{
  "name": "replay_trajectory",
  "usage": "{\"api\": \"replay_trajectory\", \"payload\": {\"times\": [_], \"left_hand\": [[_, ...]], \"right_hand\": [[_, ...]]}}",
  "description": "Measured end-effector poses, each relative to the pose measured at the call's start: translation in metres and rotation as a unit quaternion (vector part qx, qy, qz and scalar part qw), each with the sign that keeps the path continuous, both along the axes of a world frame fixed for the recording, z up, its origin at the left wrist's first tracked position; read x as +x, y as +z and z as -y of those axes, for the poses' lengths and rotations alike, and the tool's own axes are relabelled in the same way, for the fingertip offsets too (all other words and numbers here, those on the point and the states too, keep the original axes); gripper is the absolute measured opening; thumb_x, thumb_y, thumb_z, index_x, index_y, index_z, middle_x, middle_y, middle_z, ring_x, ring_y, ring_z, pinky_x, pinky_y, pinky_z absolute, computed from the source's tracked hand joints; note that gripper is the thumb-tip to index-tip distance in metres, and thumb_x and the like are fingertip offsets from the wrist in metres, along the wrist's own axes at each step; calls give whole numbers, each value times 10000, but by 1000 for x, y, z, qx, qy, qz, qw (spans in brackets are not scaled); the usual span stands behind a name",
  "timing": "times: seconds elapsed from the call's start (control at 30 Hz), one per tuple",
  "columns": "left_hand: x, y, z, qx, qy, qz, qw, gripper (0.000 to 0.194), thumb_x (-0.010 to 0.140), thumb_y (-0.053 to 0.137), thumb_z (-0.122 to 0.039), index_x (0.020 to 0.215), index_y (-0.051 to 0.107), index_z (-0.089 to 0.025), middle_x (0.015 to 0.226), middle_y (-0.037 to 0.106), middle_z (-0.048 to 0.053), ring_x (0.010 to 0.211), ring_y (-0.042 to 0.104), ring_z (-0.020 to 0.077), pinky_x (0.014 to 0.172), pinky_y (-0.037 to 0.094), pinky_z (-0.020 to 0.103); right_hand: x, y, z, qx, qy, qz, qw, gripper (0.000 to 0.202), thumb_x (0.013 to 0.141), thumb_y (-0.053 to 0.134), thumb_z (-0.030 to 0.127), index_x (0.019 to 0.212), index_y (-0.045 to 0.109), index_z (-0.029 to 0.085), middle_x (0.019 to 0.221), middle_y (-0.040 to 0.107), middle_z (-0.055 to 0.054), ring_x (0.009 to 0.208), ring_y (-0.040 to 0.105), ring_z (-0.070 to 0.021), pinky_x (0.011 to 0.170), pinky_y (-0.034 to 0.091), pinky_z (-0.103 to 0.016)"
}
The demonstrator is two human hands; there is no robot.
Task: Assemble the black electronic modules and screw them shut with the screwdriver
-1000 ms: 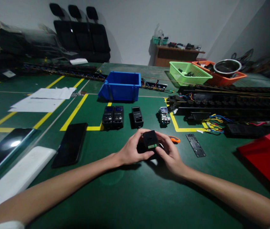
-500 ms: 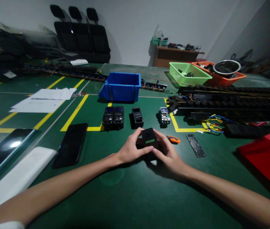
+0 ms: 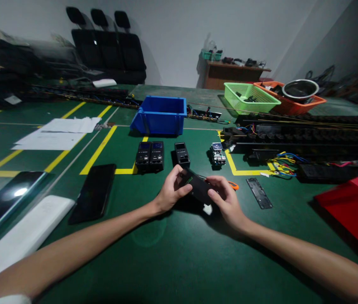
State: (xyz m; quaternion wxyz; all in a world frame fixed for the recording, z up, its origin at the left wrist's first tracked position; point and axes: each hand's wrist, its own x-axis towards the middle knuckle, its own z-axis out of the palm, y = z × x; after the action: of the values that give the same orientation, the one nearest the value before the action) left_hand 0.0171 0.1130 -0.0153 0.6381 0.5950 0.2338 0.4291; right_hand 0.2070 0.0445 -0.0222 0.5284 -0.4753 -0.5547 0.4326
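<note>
A black plastic case (image 3: 199, 188) with a small green strip is held over the table between both hands. My left hand (image 3: 171, 192) grips its left end, thumb on the near face. My right hand (image 3: 228, 200) is closed on its right end. Beyond them stand a pair of black modules (image 3: 150, 156), a single black module (image 3: 182, 155) and a bare circuit board assembly (image 3: 218, 155). An orange-handled tool (image 3: 234, 185) is partly hidden behind my right hand. To the right lies a flat black cover (image 3: 259, 193).
A blue bin (image 3: 163, 116) stands farther back; a red bin (image 3: 353, 207) is at right. Two phones and a white device (image 3: 23, 236) lie at left. Long black assemblies with wires (image 3: 293, 137) cross the right side. A person is at far left.
The black case has turned from upright to a slant, its green-strip end now toward the left. My left hand has shifted slightly left and my right hand slightly right.
</note>
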Motion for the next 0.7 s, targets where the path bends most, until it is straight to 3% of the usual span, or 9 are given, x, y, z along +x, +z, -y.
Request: {"api": "replay_trajectory", "payload": {"times": [0.17, 0.33, 0.47, 0.53, 0.63, 0.7], "left_hand": [[-1, -3, -3, -17, -73, 42, 996, 564, 802, 570, -666, 997, 500, -141, 1093, 603, 127, 932, 584, 218, 763, 468, 296], [4, -3, -8, -114, -91, 29, 989, 530, 899, 406, -639, 745, 480, -138, 832, 607, 71, 719, 564, 154, 653, 444, 255], [1, 4, -15, -93, -129, -34, 987, 488, 887, 486, -582, 695, 459, -134, 778, 567, 43, 694, 530, 126, 638, 429, 228], [-4, 9, -18, -130, -200, -79, 968, 395, 879, 549, -518, 805, 494, -134, 801, 578, 36, 675, 546, 117, 607, 427, 215], [-11, 15, -21, -232, -329, -115, 908, 359, 853, 626, -441, 1023, 463, -170, 918, 616, 59, 695, 623, 145, 594, 477, 236], [-13, 17, -23, -257, -355, -115, 892, 400, 830, 671, -402, 1073, 443, -181, 988, 616, 76, 738, 658, 165, 624, 518, 262]], "right_hand": [[2, 0, 1, 29, -21, -18, 999, 226, 932, 554, 356, 1141, 551, 273, 1130, 598, -40, 1091, 563, -196, 975, 425, -350], [2, 2, 3, 27, 2, -3, 1000, 212, 922, 567, 357, 1112, 557, 263, 1104, 584, -44, 1062, 560, -199, 940, 432, -342], [3, 4, 6, 41, 31, 12, 999, 224, 906, 593, 343, 1111, 547, 266, 1126, 569, -49, 1092, 544, -211, 953, 417, -357], [2, 5, 6, 51, 40, 14, 998, 231, 900, 603, 333, 1112, 537, 271, 1131, 564, -47, 1104, 536, -212, 963, 410, -361], [1, 6, 6, 56, 56, 11, 997, 240, 897, 608, 316, 1119, 528, 274, 1142, 553, -46, 1111, 531, -207, 965, 415, -357], [0, 6, 7, 53, 72, 10, 996, 254, 895, 611, 307, 1131, 523, 273, 1152, 548, -48, 1119, 530, -208, 965, 423, -356]]}}
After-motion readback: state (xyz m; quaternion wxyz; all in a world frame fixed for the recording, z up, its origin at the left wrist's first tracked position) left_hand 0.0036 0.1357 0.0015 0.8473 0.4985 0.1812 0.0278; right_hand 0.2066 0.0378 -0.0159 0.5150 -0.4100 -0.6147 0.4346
